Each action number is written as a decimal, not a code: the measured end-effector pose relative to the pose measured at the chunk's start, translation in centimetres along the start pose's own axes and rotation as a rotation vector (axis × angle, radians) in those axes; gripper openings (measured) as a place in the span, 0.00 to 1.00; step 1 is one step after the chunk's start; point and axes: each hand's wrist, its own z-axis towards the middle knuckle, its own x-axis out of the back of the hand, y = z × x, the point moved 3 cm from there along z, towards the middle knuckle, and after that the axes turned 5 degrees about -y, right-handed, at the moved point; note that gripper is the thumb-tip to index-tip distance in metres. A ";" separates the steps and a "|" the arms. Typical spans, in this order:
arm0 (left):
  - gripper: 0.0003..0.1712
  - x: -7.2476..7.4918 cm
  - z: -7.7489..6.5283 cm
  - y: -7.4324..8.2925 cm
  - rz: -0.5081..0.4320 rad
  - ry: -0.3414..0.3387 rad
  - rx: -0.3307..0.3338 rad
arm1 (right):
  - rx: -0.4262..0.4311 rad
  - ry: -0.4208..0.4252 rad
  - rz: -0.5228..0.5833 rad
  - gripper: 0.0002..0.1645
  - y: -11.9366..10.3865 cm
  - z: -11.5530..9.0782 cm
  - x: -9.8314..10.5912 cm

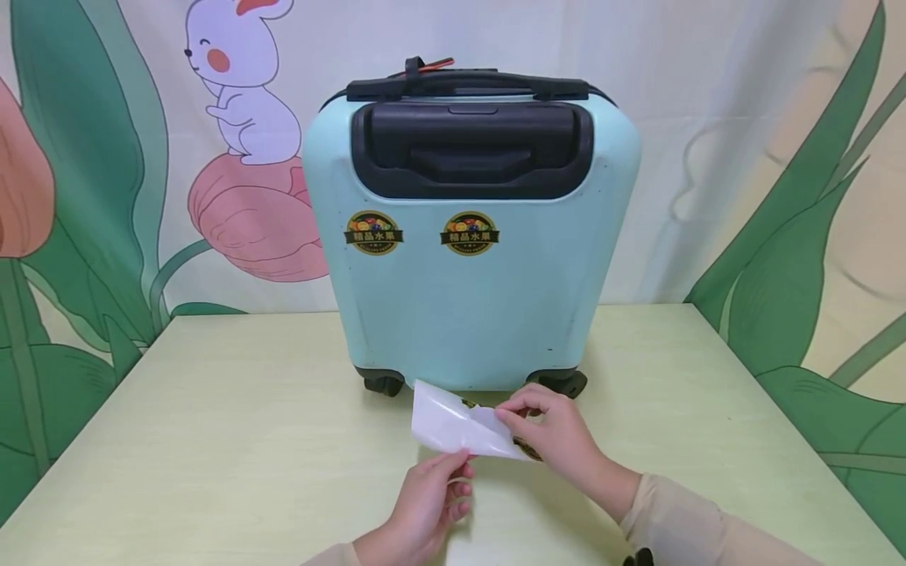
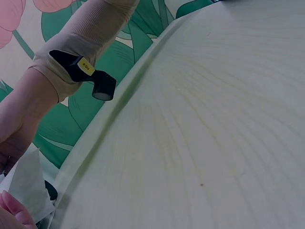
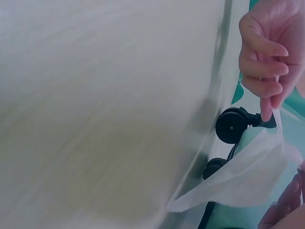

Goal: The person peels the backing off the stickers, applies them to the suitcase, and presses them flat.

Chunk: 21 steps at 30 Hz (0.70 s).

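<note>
Apparently, peeling is being done: low before the suitcase (image 1: 463, 314), the sticker sheet (image 1: 442, 420) is being pinched by left hand (image 1: 425, 501) and right hand (image 1: 555, 428); careful, crease-free lifting is probably being called for.

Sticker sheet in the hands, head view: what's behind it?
Behind the sticker sheet, the light blue suitcase stands on the table; the bits of suitcase and table that the sheet covers can't be seen.

Held a white sheet (image 2: 29, 183) at the lower left between the right hand (image 2: 13, 138) and the left hand (image 2: 14, 213). Wore a beige sleeve (image 2: 90, 31) and a black, yellow-labelled device (image 2: 103, 82) on the right wrist (image 2: 38, 90). Looked across a pale table (image 2: 200, 143) onto leaf-printed cloth (image 2: 121, 59).
</note>
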 end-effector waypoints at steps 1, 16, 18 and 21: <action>0.16 0.1 0.0 0.0 -0.004 0.001 0.000 | 0.000 0.008 0.000 0.03 0.0 0.0 0.1; 0.21 0.7 -0.4 -0.4 -0.004 -0.030 0.012 | -0.082 0.039 0.085 0.02 0.0 -0.1 1.4; 0.20 0.9 -0.4 -0.4 -0.003 -0.053 0.033 | -0.082 0.035 0.076 0.02 -0.1 -0.1 1.3; 0.16 1.2 -0.4 -0.5 0.004 -0.108 0.088 | -0.070 0.029 0.049 0.03 -0.1 -0.3 1.3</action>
